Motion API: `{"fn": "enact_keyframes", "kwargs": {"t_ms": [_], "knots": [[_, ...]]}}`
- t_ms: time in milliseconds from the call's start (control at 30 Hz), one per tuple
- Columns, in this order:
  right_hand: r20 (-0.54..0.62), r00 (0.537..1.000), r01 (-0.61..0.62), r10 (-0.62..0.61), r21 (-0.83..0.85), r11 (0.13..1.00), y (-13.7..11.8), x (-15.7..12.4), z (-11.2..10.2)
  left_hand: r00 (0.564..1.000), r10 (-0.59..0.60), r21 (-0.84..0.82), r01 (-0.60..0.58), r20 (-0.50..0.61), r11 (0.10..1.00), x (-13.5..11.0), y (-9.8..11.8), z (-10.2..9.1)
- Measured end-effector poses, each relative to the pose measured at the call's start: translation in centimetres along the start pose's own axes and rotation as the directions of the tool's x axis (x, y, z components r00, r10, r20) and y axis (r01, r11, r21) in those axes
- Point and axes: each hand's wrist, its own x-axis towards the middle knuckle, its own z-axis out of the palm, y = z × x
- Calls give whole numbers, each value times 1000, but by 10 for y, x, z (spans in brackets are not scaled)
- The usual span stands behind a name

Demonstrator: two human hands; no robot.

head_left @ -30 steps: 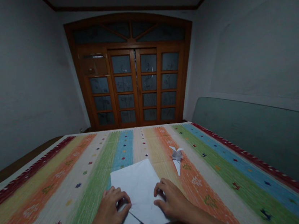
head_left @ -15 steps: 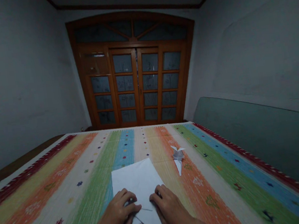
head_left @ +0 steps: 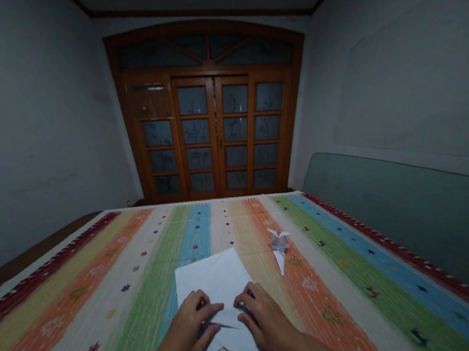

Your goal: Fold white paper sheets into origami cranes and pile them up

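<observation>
A white sheet of paper [head_left: 210, 275], partly folded, lies on the table in front of me. Its near part shows overlapping flaps, with a dark gap under one raised edge. My left hand [head_left: 188, 328] is on the paper's left side, fingers curled around a flap, thumb below and index finger above the raised edge. On the opposite side my right hand [head_left: 267, 318] grips the paper with bent fingers and thumb. Both sets of fingertips partly hide the folds. Beyond my right hand rests a small folded paper figure [head_left: 279, 243] with two pointed tips and a long tail.
A striped, multicoloured tablecloth [head_left: 136, 278] covers the table. Along the right side runs a grey-green panel [head_left: 391, 196], perhaps a bench back. Wooden doors with glass panes [head_left: 216, 132] stand beyond the far edge, between pale walls [head_left: 31, 120].
Both hands have shifted slightly away from me along the paper. The left thumb and index finger have spread apart, and the flap's edge between the hands is lifted more.
</observation>
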Motion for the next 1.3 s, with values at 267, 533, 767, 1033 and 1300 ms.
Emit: {"fn": "enact_keyframes", "kwargs": {"t_ms": [267,533,767,1033,1300], "knots": [[-21,996,92,-92,19,996,2,0,1,1000,12,-22,-12,6,1000,0,-3,0],[-65,983,175,-172,47,983,14,-4,8,997,50,-43,-52,-57,998,-2,-10,3],[-65,945,318,-320,-32,947,21,-9,13,973,221,106,-213,-66,971,-2,-8,-1],[133,920,390,-368,-250,886,16,-12,12,902,430,409,-408,40,816,-5,-4,1],[195,957,251,-213,-198,948,3,-18,6,964,183,176,-217,192,960,-8,16,-22]]}}
